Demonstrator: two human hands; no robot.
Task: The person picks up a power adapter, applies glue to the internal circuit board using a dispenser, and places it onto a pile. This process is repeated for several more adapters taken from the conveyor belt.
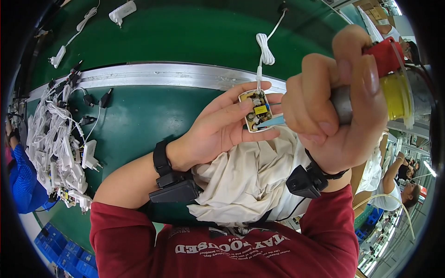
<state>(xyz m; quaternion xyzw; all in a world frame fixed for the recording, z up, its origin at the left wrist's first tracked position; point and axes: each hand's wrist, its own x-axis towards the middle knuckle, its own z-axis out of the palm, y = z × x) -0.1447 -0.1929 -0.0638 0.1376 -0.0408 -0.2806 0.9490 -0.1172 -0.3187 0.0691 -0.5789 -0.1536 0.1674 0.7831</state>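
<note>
My left hand (208, 123) holds an opened white power adapter (261, 110) face up, its circuit board and a yellow transformer showing. From the adapter's far end a bundled white cord (265, 50) runs away over the metal rail. My right hand (329, 102) is wrapped round a thick glue dispenser (397, 98) with a grey barrel, yellow band and red part at its far end. Its pale blue tapered nozzle (272, 121) points left, and the tip reaches the near end of the board. Whether anything flows from it I cannot tell. A crumpled cream cloth (245, 171) lies beneath my hands.
White adapters and tangled cords (55, 134) are heaped at the left of the green table (125, 120). Beyond the metal rail (153, 74), a green belt (185, 32) carries two more adapters. Blue bins (65, 250) stand lower left. People sit on both sides.
</note>
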